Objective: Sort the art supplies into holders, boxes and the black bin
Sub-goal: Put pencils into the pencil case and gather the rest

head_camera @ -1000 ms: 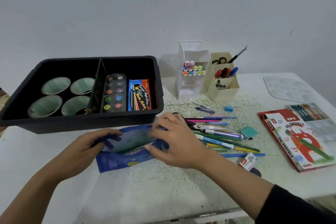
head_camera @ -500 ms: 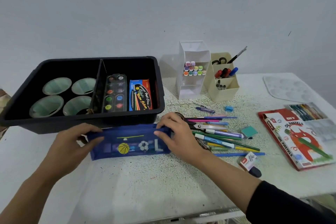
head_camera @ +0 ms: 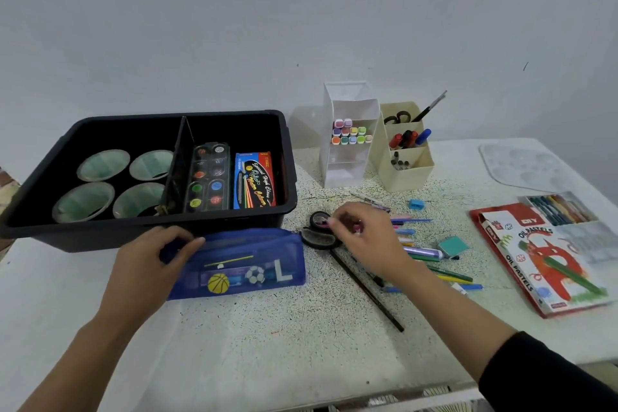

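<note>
Art supplies lie around the black bin (head_camera: 100,237) on the table (head_camera: 301,344). Inside the bin, four cups (head_camera: 103,164) fill its left compartment; right of the divider stand a paint palette (head_camera: 209,177) and a colour box (head_camera: 254,179). Just in front of the bin lies a blue pouch (head_camera: 247,264), touching its front wall. The left hand (head_camera: 150,264) rests on the pouch's left end, fingers (head_camera: 190,241) curled and pinching its top edge. Right of the bin's front corner, the right hand (head_camera: 364,237) hovers over scissors (head_camera: 319,231), fingers (head_camera: 334,221) bent and loosely spread, touching the handles. Beyond it lie scattered pens (head_camera: 424,251). Behind them, right of the bin, stand a white holder (head_camera: 344,167) and a beige holder (head_camera: 408,170). Farthest right lies a pastels box (head_camera: 541,257).
</note>
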The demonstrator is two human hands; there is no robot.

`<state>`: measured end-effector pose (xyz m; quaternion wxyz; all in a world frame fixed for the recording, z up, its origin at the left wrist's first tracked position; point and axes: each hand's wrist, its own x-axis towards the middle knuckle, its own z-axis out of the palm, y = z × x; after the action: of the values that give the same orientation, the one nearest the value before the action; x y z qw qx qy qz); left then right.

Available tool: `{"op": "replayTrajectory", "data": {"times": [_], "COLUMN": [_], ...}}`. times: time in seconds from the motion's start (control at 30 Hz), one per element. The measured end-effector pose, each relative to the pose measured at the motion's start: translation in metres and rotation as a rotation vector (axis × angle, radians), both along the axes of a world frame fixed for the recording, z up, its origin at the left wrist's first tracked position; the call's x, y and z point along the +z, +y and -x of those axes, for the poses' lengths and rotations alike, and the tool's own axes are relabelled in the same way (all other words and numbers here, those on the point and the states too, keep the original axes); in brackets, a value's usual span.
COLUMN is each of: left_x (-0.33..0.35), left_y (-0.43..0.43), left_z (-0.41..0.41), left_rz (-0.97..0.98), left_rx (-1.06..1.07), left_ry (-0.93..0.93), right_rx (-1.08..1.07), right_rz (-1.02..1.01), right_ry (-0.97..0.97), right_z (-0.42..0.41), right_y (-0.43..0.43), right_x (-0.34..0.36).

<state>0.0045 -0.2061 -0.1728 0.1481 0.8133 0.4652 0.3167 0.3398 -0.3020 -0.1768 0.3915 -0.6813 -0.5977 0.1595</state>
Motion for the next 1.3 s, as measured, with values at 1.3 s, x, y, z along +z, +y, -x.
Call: {"op": "replayTrajectory", "data": {"times": [1.3], "left_x": [0.074], "left_y": [-0.004], "left_z": [-0.313], "left_rz": [-0.069], "left_rx": [-0.390], "left_ry": [-0.137], "right_rx": [-0.222], "right_rz": [-0.290], "right_ry": [0.268], "right_z": [-0.151], "right_y": [-0.005], "right_x": [0.113]}}
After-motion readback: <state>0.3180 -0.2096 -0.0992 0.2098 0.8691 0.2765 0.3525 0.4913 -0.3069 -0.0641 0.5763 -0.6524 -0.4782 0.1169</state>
